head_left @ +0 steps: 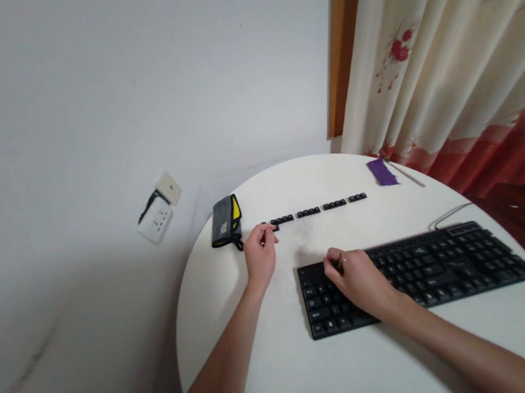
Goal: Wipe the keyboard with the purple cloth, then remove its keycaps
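At the left end of a line of black keycaps (308,212), my left hand (259,256) is pinched, its fingertips at a small black keycap (275,227) just below the line. My right hand (358,280) is closed over the upper left part of a black keyboard (437,267). A small dark, partly shiny thing shows between its thumb and fingers, too small to name. The keyboard's top left strip looks bare of keys, with keys in the rows below it. My right hand and wrist hide part of those rows.
On the round white table (255,387), a grey and black pouch with yellow lining (225,222) lies left of the keycaps. A purple cloth (383,172) and a thin pale stick (405,172) lie at the far right. The keyboard's cable (451,213) runs off the back edge.
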The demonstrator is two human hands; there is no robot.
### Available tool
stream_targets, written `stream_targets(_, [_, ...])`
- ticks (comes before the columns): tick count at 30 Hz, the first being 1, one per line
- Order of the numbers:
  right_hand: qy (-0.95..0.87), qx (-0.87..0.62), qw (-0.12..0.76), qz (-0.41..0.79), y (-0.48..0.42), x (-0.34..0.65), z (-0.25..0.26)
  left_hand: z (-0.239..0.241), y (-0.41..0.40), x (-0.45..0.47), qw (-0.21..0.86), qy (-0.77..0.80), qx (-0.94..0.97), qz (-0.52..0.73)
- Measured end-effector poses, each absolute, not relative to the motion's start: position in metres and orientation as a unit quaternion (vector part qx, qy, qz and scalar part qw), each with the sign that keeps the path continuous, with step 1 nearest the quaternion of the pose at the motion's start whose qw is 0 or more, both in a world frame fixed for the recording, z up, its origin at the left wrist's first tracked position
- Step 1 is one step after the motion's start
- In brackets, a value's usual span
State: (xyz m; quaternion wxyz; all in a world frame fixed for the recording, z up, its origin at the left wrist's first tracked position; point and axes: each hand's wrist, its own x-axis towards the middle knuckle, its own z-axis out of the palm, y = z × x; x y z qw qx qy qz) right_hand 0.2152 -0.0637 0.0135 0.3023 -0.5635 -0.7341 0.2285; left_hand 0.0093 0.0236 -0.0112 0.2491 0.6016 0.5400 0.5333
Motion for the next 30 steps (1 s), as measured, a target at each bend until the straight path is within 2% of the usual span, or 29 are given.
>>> stream_targets(4, [-0.753,-0.563,0.271,0.207,-0.064,0.216,0.012,-0.009,0.022,0.01,0.253,0.543,0.597,0.534])
stream_targets(10, [-0.699,-0.552,0.34,0.302,-0.06,0.227,0.008,-0.009,0.022,0.009,0.255,0.537,0.593,0.542])
stream_targets(20, [-0.589,-0.547,0.402,0.44,-0.056,0.233,-0.008,-0.004,0.016,0.015,0.272,0.519,0.618,0.524])
stream_targets(24, [-0.537,-0.518,0.456,0.485,-0.056,0.236,-0.004,0.001,0.01,0.019,0.32,0.489,0.642,0.497])
stream_targets(30, [-0.531,-0.477,0.536,0.45,-0.065,0.239,0.009,0.012,-0.007,0.03,0.462,0.407,0.674,0.409])
